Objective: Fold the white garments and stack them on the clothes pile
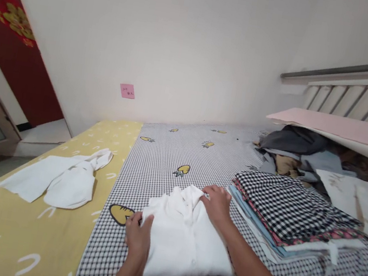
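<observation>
A white shirt (pixel 183 246) with a collar and a button front lies folded into a rough rectangle on the checked bedding (pixel 161 167), directly before me. My left hand (pixel 139 236) is closed on the shirt's left edge, the thumb lying along the cloth. At the upper right, beside the collar, my right hand (pixel 218 206) has its fingers curled over the shoulder edge. Part of the right fingertips is hidden by the hand itself. The collar stands slightly bunched between both hands.
To the right lies a stack of folded clothes (pixel 292 210), black-and-white checked cloth on top. Behind it are heaped clothes (pixel 291 146) under a pink sheet (pixel 341 126), near a bed rail (pixel 353 95). Another white garment (pixel 73 180) rests crumpled on yellow bedding (pixel 55 253).
</observation>
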Demonstrator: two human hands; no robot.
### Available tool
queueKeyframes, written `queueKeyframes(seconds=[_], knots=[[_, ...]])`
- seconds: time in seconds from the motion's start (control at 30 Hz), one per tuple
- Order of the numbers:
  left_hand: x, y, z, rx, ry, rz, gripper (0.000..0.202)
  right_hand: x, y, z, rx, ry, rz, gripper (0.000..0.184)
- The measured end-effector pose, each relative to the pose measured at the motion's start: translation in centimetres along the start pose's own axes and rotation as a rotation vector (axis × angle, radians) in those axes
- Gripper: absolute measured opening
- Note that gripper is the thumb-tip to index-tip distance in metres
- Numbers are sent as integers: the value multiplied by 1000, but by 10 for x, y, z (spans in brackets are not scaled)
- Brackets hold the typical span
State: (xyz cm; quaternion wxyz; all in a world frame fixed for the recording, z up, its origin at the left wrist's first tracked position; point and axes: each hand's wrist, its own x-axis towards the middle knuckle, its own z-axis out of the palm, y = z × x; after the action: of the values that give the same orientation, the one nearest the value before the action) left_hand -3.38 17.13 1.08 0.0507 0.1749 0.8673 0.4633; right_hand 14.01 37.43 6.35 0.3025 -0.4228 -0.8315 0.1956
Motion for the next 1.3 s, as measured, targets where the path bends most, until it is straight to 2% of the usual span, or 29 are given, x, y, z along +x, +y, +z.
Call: queueKeyframes(seconds=[0.1,0.17,0.3,0.4,0.5,0.57,0.67,0.77,0.93,1.1,1.2,1.3], knots=[[-3,7,0,73,31,-36,27,-1,18,11,104,-21,105,50],[-4,11,0,120,37,-45,26,-8,36,11,167,1,217,58],[-8,16,-1,194,27,-29,31,-38,69,-10,172,69,418,35],[-10,15,-3,236,-4,30,32,-70,78,-24,122,43,478,27],[-13,11,-10,271,-36,125,32,-95,68,-22,97,-2,476,30],[-16,6,-15,299,-38,166,39,-103,57,-15,-5,-71,484,49],[-24,-2,-23,363,-42,181,51,-106,42,-7,-290,-267,487,77],[-34,-6,-26,439,-110,183,55,-104,36,-5,-447,-385,467,85],[-35,5,-24,514,-215,149,52,-100,33,-3,-480,-370,464,80],[-30,30,-19,513,-256,107,45,-93,21,1,-328,-287,457,65],[-28,39,-15,453,-266,102,37,-90,14,0,-245,-224,423,53],[-22,39,-17,319,-281,93,31,-88,8,0,-117,-182,354,42]])
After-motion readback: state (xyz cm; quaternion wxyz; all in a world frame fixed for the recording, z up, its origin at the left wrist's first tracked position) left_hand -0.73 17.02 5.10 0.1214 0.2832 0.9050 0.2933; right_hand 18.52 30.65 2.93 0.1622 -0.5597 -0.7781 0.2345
